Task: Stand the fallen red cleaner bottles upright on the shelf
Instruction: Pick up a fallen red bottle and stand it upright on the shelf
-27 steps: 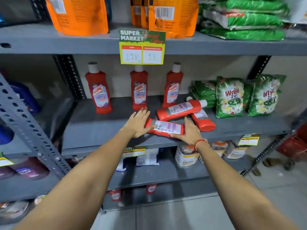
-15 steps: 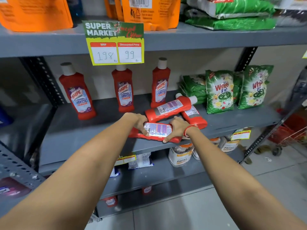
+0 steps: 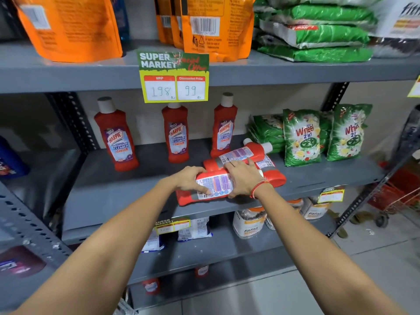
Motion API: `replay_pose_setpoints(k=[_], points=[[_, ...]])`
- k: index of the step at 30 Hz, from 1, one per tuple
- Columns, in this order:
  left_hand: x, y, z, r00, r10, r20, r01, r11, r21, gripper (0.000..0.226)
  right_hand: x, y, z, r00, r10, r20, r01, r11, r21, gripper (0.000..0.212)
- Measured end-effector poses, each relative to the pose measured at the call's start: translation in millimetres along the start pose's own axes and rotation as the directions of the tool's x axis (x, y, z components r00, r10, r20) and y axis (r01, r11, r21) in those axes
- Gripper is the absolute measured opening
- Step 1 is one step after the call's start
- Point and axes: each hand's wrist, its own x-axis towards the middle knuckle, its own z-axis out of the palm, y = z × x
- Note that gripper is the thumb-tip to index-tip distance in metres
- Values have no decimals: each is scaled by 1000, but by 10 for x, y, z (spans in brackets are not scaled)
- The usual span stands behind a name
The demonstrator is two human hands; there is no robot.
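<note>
Three red cleaner bottles stand upright at the back of the grey shelf (image 3: 113,192): the left one (image 3: 117,137), the middle one (image 3: 176,133), the right one (image 3: 223,128). Three more lie on their sides at the shelf's front right. The nearest fallen bottle (image 3: 211,186) lies label up, gripped at both sides by my left hand (image 3: 187,179) and my right hand (image 3: 243,178). Behind it lies a second fallen bottle (image 3: 238,154), its white cap pointing right. A third fallen bottle (image 3: 276,176) lies partly hidden under my right hand.
Green detergent packs (image 3: 302,137) stand to the right on the same shelf. A price sign (image 3: 173,77) hangs from the shelf above, which holds orange pouches (image 3: 68,28). White jars (image 3: 248,223) sit on the shelf below. A red trolley (image 3: 395,196) stands on the floor at right.
Both hands went from resting flat on the nearest fallen bottle to gripping it at its sides. The view moved closer to the shelf.
</note>
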Motion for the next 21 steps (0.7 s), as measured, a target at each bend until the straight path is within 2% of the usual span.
replay_pose_setpoints(k=[2, 4, 5, 7, 9, 10, 12, 13, 14, 16, 19, 21], points=[[-155, -71, 15, 989, 7, -150, -25, 992, -120, 61, 38, -79, -148, 985, -61, -159, 44, 993, -109, 86], [-296, -169, 30, 947, -36, -319, -46, 968, -246, 62, 70, -194, -300, 915, -109, -388, 20, 974, -225, 83], [-355, -223, 33, 916, -72, -394, -56, 951, -305, 62, 93, -252, -355, 861, -111, -496, 1, 976, -216, 85], [-455, -312, 5, 848, -157, -506, -80, 906, -415, 58, 143, -361, -412, 748, -35, -663, -2, 998, -55, 91], [-570, -425, -58, 778, -224, -586, -115, 867, -484, 53, 178, -544, -478, 656, 177, -734, 49, 960, 276, 93], [-625, -482, -90, 751, -249, -611, -139, 846, -514, 52, 197, -645, -513, 655, 303, -692, 90, 878, 470, 94], [-734, -614, -141, 713, -291, -638, -194, 793, -578, 53, 274, -854, -574, 742, 441, -505, 165, 611, 775, 97], [-814, -714, -178, 694, -312, -648, -213, 771, -600, 52, 355, -995, -616, 812, 413, -412, 187, 485, 855, 92], [-876, -770, -205, 684, -322, -655, -232, 755, -614, 50, 434, -1107, -641, 880, 343, -327, 174, 407, 897, 84], [-971, -871, -248, 673, -337, -658, -262, 723, -639, 46, 616, -1336, -659, 963, 194, -188, 114, 341, 933, 71], [-1121, -1039, -302, 652, -382, -655, -277, 684, -675, 46, 892, -1660, -667, 978, 164, -132, 90, 240, 966, 64], [-1204, -1156, -338, 626, -421, -656, -275, 668, -691, 48, 998, -1811, -716, 981, 126, -149, 114, 254, 961, 63]])
